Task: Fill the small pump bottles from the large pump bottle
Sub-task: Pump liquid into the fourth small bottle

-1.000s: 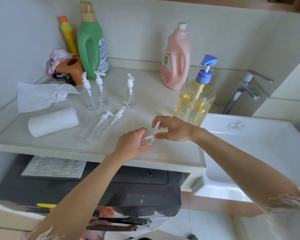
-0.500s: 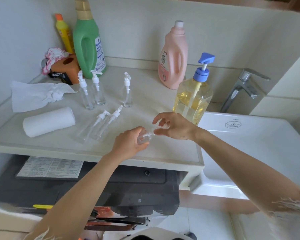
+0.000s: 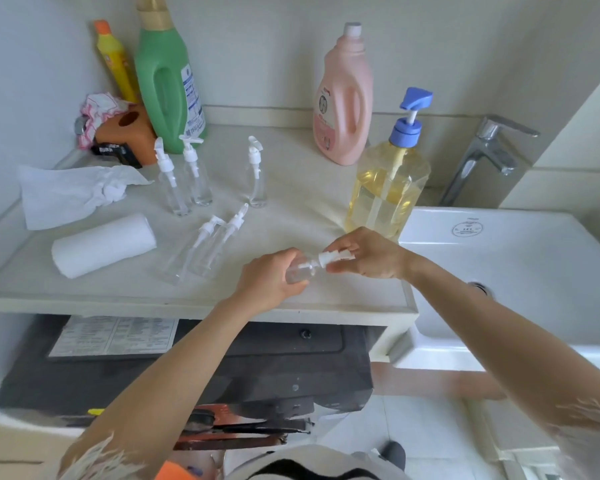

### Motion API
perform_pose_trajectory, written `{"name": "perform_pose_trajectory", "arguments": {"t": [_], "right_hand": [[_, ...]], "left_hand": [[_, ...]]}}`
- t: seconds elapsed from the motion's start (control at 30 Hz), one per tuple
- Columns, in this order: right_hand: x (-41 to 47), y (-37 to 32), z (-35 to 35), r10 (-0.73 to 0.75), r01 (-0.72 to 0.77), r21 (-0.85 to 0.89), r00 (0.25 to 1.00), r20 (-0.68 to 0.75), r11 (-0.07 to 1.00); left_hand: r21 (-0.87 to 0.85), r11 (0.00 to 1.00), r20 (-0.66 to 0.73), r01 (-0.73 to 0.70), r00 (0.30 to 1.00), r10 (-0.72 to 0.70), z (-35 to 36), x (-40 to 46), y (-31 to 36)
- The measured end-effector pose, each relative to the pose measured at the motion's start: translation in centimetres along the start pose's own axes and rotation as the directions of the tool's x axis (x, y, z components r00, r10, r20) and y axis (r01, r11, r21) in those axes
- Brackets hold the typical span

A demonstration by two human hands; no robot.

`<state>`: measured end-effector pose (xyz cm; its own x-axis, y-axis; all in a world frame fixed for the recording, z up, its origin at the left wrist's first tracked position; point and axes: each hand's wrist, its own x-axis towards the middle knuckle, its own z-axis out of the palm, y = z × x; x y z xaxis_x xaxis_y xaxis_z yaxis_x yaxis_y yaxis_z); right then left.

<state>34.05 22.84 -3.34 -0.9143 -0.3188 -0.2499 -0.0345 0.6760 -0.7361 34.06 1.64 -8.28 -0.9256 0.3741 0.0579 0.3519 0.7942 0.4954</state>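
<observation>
The left hand grips the small bottle. The right hand pinches its pump head, now drawn slightly out from the neck.

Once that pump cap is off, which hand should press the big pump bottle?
Right, probably. The right hand pinches the pump cap just in front of the large pump bottle. The left hand grips the small bottle and can hold it under the spout.

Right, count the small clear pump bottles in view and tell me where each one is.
6. Three stand upright on the white counter: two together by the green jug, one apart. Two lie side by side. One is held by both hands.
</observation>
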Motion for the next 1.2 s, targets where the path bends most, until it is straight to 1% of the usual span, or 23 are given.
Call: {"name": "perform_pose_trajectory", "arguments": {"t": [0.07,0.17,0.2,0.27,0.3,0.37,0.43,0.53,0.57,0.63,0.67,0.7,0.77,0.87,0.93,1.0,1.1,1.2], "right_hand": [[-0.3,0.4,0.4,0.011,-0.011,0.047,1.000,-0.009,0.999],[-0.4,0.6,1.1,-0.022,0.023,0.027,0.999,-0.049,0.999],[-0.5,0.5,1.0,-0.025,0.026,0.024,0.999,-0.042,0.999],[-0.8,0.1,1.0,0.051,-0.051,0.029,0.999,0.005,0.998],[-0.9,0.0,0.9,0.086,-0.086,0.004,0.996,0.040,0.996],[-0.8,0.4,1.0,0.061,-0.057,-0.074,0.996,0.064,0.996],[-0.9,0.8,0.5,0.002,0.000,-0.123,1.000,0.020,0.992],[-1.6,1.2,-1.4,-0.046,0.044,-0.047,0.998,-0.044,0.998],[-1.9,1.2,-2.1,-0.047,0.046,-0.049,0.999,-0.021,0.998],[-2.6,1.5,-3.4,0.000,0.000,-0.135,1.000,0.002,0.991],[-3.1,2.0,-4.3,0.028,-0.030,-0.163,0.999,-0.017,0.986],[-3.7,2.8,-5.4,0.056,-0.063,-0.150,0.997,-0.049,0.987],[-5.2,4.7,-7.2,0.113,-0.118,-0.042,0.988,-0.101,0.992],[-6.4,7.3,-7.5,0.265,-0.263,0.030,0.955,-0.135,0.964],[-5.6,7.8,-6.1,0.299,-0.296,0.042,0.940,-0.163,0.954],[-4.2,7.3,-4.2,0.270,-0.277,-0.009,0.942,-0.198,0.961],[-2.2,7.0,-2.0,0.177,-0.211,-0.111,0.949,-0.259,0.971],[-1.7,6.8,-1.0,0.108,-0.170,-0.191,0.948,-0.299,0.967]], "left_hand": [[0.005,1.000,0.025,-0.023,0.999,0.023,0.0,0.1,0.0],[0.066,0.995,0.065,-0.073,0.996,0.068,-0.1,0.1,0.2],[0.083,0.993,0.065,-0.084,0.995,0.079,-0.1,0.1,0.2],[0.088,0.992,0.067,-0.093,0.994,0.087,-0.2,0.2,0.3],[0.085,0.992,0.069,-0.093,0.994,0.088,-0.2,0.3,0.3],[0.097,0.991,0.076,-0.097,0.993,0.090,-0.2,0.3,0.3],[0.080,0.994,0.061,-0.074,0.996,0.069,-0.2,0.2,0.2],[0.035,0.999,0.042,-0.024,0.999,0.022,-0.1,0.2,0.1],[0.045,0.999,0.048,-0.017,0.999,0.015,-0.1,0.3,0.2],[0.044,0.999,0.065,0.002,0.998,-0.005,0.0,0.5,0.1],[0.017,1.000,0.064,0.021,0.998,-0.022,0.0,0.6,0.1],[-0.022,0.999,0.060,0.043,0.997,-0.041,0.0,0.7,-0.2],[-0.130,0.989,0.023,0.077,0.997,-0.075,0.0,0.8,-0.7],[-0.341,0.933,-0.143,0.112,0.975,-0.170,0.4,0.9,-0.6],[-0.428,0.900,-0.240,0.082,0.950,-0.201,0.6,1.1,0.4],[-0.473,0.880,-0.258,0.029,0.951,-0.170,0.7,1.6,1.9],[-0.557,0.829,-0.224,-0.050,0.970,-0.092,0.8,2.5,4.0],[-0.566,0.817,-0.221,-0.110,0.975,-0.022,0.8,3.5,5.7]]}}
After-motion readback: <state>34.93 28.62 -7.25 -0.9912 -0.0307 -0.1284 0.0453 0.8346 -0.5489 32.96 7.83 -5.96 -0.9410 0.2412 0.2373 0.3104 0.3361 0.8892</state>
